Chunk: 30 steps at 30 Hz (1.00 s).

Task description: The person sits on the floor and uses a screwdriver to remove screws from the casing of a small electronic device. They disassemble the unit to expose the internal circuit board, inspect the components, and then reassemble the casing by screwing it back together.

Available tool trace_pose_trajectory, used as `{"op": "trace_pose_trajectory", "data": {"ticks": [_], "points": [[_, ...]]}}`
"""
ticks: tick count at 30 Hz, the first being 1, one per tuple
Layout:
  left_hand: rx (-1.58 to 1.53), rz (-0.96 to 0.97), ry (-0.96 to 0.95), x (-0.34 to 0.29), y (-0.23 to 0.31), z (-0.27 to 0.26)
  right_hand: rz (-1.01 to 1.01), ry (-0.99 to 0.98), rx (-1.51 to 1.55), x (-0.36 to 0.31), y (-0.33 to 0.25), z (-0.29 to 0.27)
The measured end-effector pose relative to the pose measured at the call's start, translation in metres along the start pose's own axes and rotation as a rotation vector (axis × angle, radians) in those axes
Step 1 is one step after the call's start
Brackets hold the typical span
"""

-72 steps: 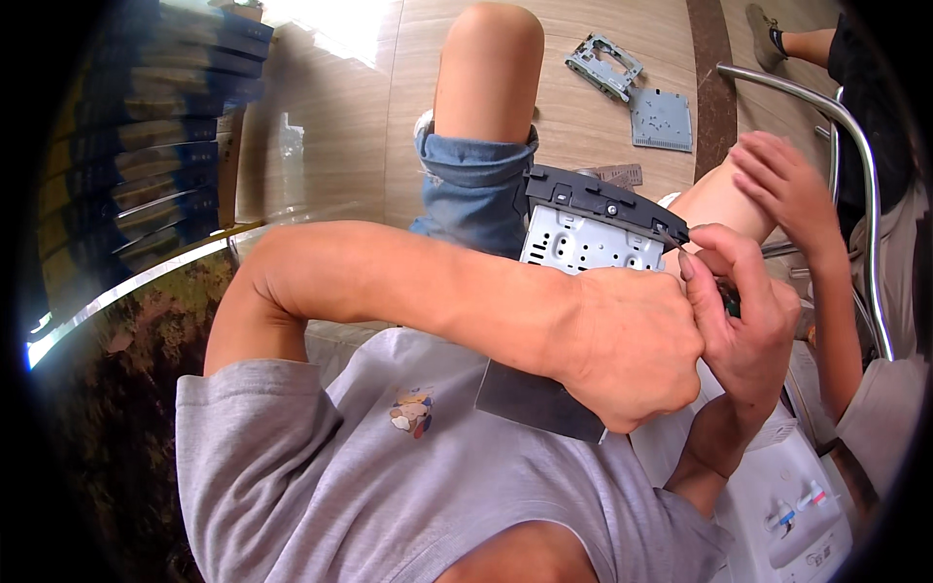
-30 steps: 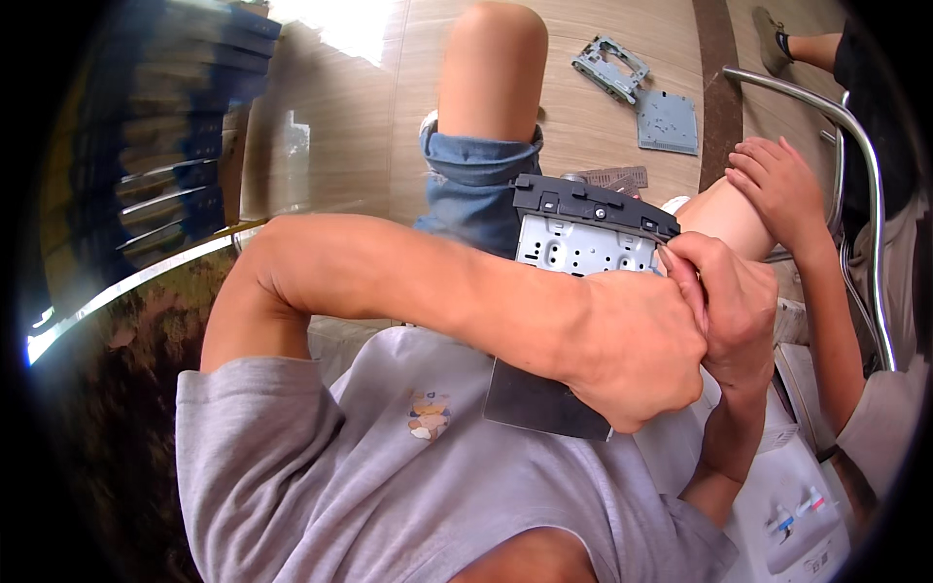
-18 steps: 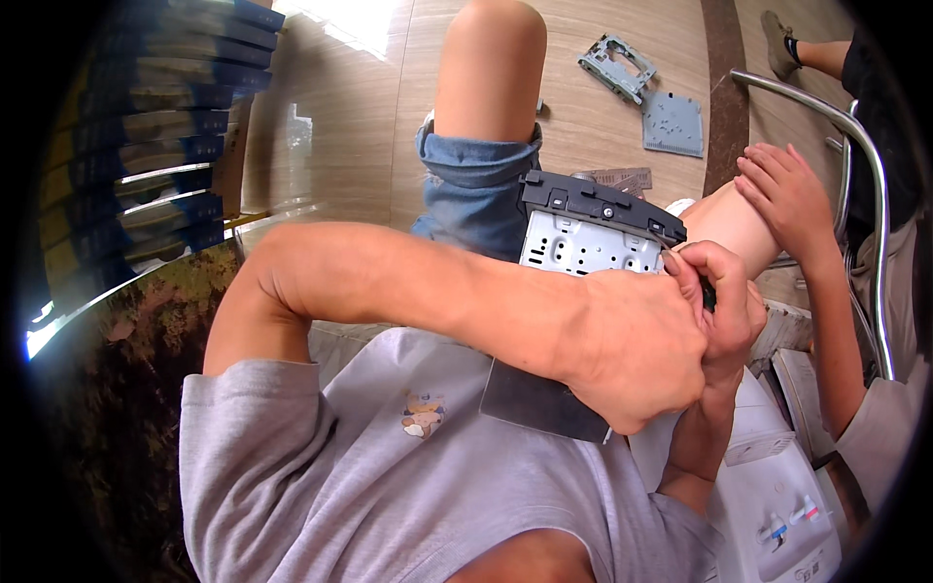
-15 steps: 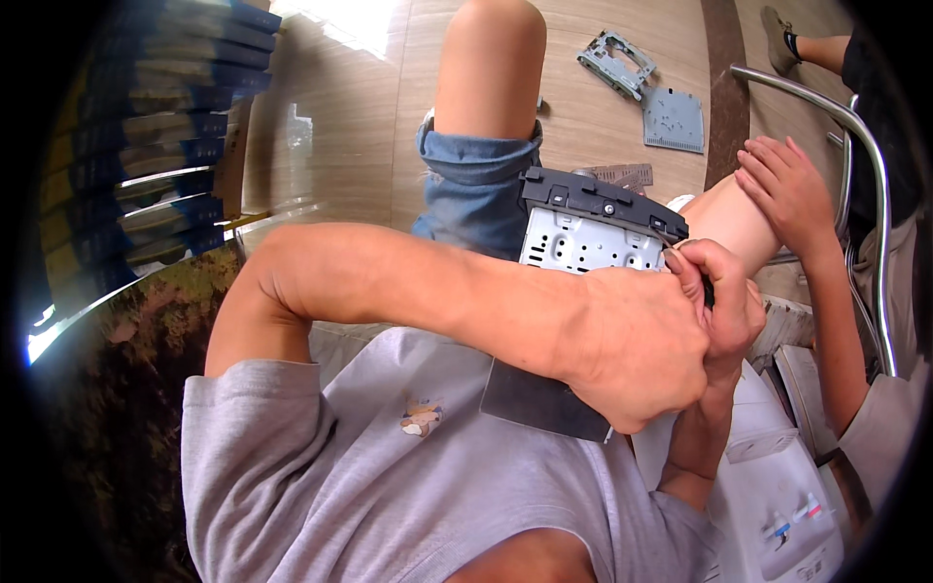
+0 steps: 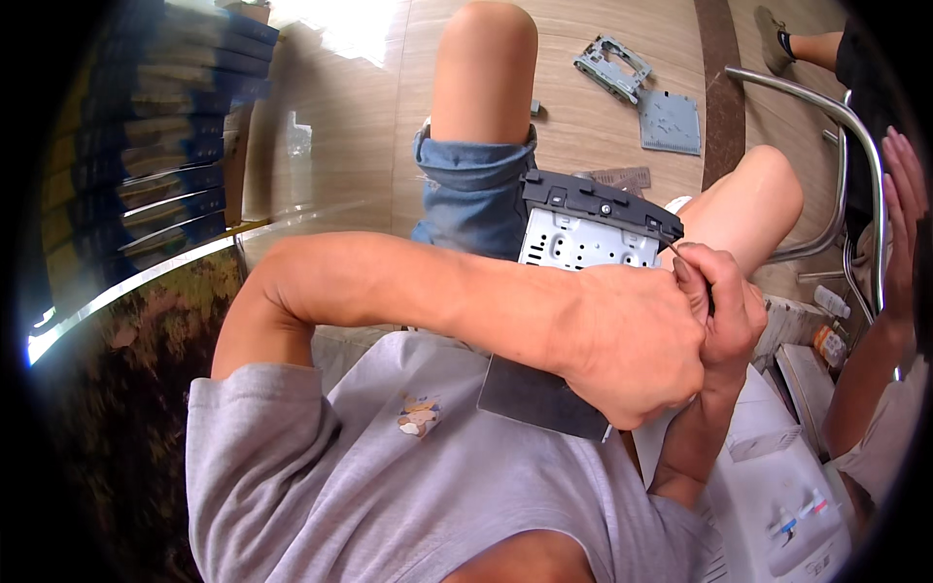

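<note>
On my lap rests a boxy electronic unit, like a car stereo, with a perforated silver metal casing and a black plastic front panel facing away from me. My left hand reaches across the unit, closed in a fist that covers part of it; whatever it grips is hidden. Against it, my right hand is closed with thumb and finger pinched on a thin, dark, rod-like tool, whose tip meets the panel's right corner. The tool's other end is hidden. A dark flat plate shows below my left wrist.
On the floor lie a metal frame, a grey perforated plate and a brown slotted strip. A curved chrome chair rail and another person's hand are at right. Stacked boxes line the left; a white box stands lower right.
The other person's hand has lifted off my right knee and moved right, uncovering a small white bottle. My hands and the unit stay nearly in place.
</note>
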<state>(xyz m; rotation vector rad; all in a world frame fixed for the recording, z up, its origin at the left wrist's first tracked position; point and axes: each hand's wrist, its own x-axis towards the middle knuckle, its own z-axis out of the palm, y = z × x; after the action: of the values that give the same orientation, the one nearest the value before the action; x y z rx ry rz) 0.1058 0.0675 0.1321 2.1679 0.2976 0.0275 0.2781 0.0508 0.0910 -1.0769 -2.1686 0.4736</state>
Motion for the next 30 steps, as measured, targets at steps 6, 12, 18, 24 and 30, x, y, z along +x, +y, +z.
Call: {"op": "trace_pose_trajectory", "data": {"ticks": [6,12,18,24,30], "points": [[0.028,0.025,0.014,-0.002,0.0,0.0,0.01,-0.059,-0.009,0.011,-0.008,-0.007],[0.104,0.123,0.18,-0.006,0.0,0.011,0.036,-0.112,-0.079,0.02,-0.02,-0.018],[-0.028,-0.039,0.03,0.001,-0.01,0.001,0.022,-0.05,-0.016,0.015,0.0,0.002],[0.083,0.097,0.336,-0.002,-0.016,0.014,0.108,0.104,-0.005,0.001,-0.004,0.019],[0.064,0.099,0.325,-0.004,-0.015,0.014,0.122,0.188,0.036,-0.004,0.002,0.029]]}}
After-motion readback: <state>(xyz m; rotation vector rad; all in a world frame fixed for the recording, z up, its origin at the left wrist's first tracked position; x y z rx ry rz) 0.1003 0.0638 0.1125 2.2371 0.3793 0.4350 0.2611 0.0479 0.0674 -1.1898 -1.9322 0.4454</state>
